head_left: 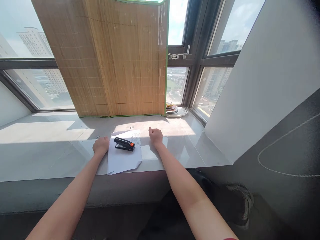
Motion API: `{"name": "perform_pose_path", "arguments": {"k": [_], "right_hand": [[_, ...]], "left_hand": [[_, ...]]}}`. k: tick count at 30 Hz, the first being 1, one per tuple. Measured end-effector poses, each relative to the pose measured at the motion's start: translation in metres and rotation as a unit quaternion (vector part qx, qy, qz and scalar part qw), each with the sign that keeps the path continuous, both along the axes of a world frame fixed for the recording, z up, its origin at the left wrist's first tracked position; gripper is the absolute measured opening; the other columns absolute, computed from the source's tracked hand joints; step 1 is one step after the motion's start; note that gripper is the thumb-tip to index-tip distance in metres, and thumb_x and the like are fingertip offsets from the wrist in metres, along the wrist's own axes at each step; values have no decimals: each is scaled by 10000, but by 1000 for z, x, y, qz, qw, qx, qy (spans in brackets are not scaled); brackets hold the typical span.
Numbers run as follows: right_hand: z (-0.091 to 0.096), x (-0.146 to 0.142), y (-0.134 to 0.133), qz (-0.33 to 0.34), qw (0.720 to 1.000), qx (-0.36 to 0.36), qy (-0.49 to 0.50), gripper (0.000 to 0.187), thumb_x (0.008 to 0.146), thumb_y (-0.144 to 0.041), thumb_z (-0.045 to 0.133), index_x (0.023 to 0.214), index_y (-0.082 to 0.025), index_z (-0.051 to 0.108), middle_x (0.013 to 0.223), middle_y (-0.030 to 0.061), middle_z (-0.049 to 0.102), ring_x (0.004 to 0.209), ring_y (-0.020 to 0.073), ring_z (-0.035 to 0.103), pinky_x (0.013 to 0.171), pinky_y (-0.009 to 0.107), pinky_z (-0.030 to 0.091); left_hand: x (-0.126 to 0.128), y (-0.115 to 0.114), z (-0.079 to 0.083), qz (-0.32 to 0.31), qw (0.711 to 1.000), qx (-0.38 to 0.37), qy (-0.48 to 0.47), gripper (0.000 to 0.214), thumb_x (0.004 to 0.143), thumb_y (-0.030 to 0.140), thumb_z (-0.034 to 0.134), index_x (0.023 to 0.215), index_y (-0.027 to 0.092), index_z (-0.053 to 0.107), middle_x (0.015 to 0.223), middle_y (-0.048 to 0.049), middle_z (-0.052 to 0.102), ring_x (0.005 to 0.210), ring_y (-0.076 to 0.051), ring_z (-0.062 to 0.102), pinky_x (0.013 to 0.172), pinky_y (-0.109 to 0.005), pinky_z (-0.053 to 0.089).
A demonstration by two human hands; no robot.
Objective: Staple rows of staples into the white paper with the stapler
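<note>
Stapler [125, 144]: one, black, an orange-red piece at its right end; lies aslant on the upper half of the paper sheets, between the two hands.

Paper sheets [123, 162]: white, loosely stacked, lower right corner uneven; lines of small script at the upper right, partly behind the stapler.

Left hand [101, 145]: fingers curled into a fist, resting just beside the left edge of the sheets; contact with them cannot be told.

Right hand [156, 136]: likewise a closed fist, on the windowsill [37, 160], apart from the sheets on their right side.

Small strips [131, 127]: two, just beyond the top edge of the sheets; too small to identify.

Slatted mat [125, 66]: brown, green-edged, standing before the window [195, 50] at the rear of the sill.

Plates [172, 110]: stacked, at the mat's lower right corner.

Cord [258, 157]: pale, looped, far right.
</note>
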State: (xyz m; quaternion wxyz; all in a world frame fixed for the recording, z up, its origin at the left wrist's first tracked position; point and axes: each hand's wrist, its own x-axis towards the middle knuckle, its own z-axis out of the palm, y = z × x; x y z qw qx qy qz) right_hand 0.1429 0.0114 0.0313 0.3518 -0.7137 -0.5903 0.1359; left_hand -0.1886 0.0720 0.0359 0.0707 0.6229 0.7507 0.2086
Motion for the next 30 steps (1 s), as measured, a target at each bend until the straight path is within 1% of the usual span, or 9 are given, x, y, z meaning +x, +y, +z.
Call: {"name": "perform_pose_path", "arguments": {"k": [4,7,10,14,20,23,26,28,30], "right_hand": [[-1,-50,-16,229,968,100,26,367,1066,-576,576,1131,-241,711,1139,53,737,1088,230,662,879,289,493],[-6,-78,-28,309,949,62,-29,430,964,-505,755,1277,-237,633,1190,74,719,1079,251,668,843,297,492],[-7,-78,-37,283,954,2,-97,349,941,-408,772,1198,-218,632,1092,88,721,950,257,678,748,297,459],[-2,-38,-46,236,965,-6,-117,263,940,-377,755,1116,-219,638,1025,78,721,910,249,670,690,288,403],[-3,46,-58,199,974,4,-111,226,883,-299,820,995,-197,652,1061,71,662,905,201,629,757,270,446],[-11,73,-63,176,979,11,-105,244,834,-269,858,978,-183,681,1101,83,629,931,203,624,806,278,476],[-17,86,-68,158,986,27,-53,340,826,-259,868,1124,-199,716,1103,72,650,960,215,638,864,301,508],[-17,88,-72,152,987,57,-8,480,826,-254,875,1271,-231,698,1135,61,691,1041,235,649,950,337,518],[-14,87,-75,145,987,73,16,482,842,-236,858,1298,-252,703,1156,55,728,1108,255,656,1016,381,515]], "left_hand": [[-7,-17,3,-70,997,-9,43,355,1020,344,389,732,221,557,876,-186,708,1008,-373,685,888,-460,529],[-10,-30,0,-128,990,15,61,316,1022,257,352,770,235,542,926,-158,712,1008,-325,676,934,-420,513],[-8,-36,-4,-108,991,28,72,329,1035,235,308,841,224,574,1015,-183,718,1054,-333,674,949,-425,505],[-3,-36,-6,-96,989,23,112,277,1028,272,367,887,199,593,1106,-229,699,1147,-400,656,978,-493,491],[13,-49,2,-113,985,121,-45,254,943,183,488,709,245,412,802,-136,593,1080,-421,634,975,-549,461],[52,-59,-1,-171,971,145,-83,208,936,156,510,746,238,493,845,-123,622,1056,-366,643,993,-504,473],[107,-72,-11,-282,943,136,-112,104,947,199,571,972,233,666,1091,-108,721,1100,-280,672,1022,-400,507],[138,-79,-18,-368,920,103,-85,226,987,248,548,1160,208,689,1275,-131,708,1242,-289,642,1104,-426,480],[155,-84,-24,-398,913,81,-34,303,993,298,573,1252,191,687,1374,-152,681,1309,-314,610,1147,-462,455]]}}
